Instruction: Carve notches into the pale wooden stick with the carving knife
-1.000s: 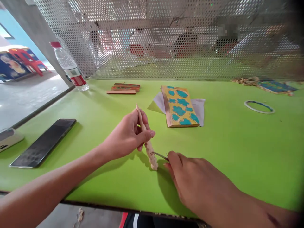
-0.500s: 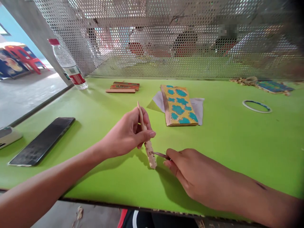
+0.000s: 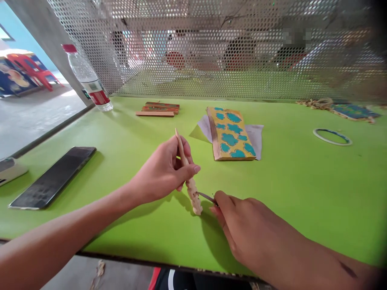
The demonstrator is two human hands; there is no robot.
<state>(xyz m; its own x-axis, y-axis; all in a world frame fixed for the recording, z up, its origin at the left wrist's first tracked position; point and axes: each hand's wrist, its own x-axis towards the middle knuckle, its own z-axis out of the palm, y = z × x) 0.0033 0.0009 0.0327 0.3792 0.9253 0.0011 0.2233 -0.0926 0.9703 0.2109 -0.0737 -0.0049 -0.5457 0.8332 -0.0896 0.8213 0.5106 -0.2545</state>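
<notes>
My left hand (image 3: 172,167) is closed around a slim pale wooden stick (image 3: 193,197), which tapers to a point at its upper end. Notches run along both edges of the stick's lower part, and its bottom end is close to the green tabletop. My right hand (image 3: 244,221) grips a small knife (image 3: 207,197); the handle is hidden inside the fingers. The thin blade's tip touches the right edge of the stick, at one of the notches.
Beyond my hands lies a yellow board with turquoise patches (image 3: 231,135) on grey paper (image 3: 255,139). A dark phone (image 3: 54,177), a plastic bottle (image 3: 90,82) and brown strips (image 3: 160,108) are leftward. A tape roll (image 3: 332,137) lies right. Perforated metal screen (image 3: 199,48) closes the back.
The camera view has shifted slightly. My right hand and the knife have moved a little down and right, with the blade still at the stick; my left hand keeps its grip.
</notes>
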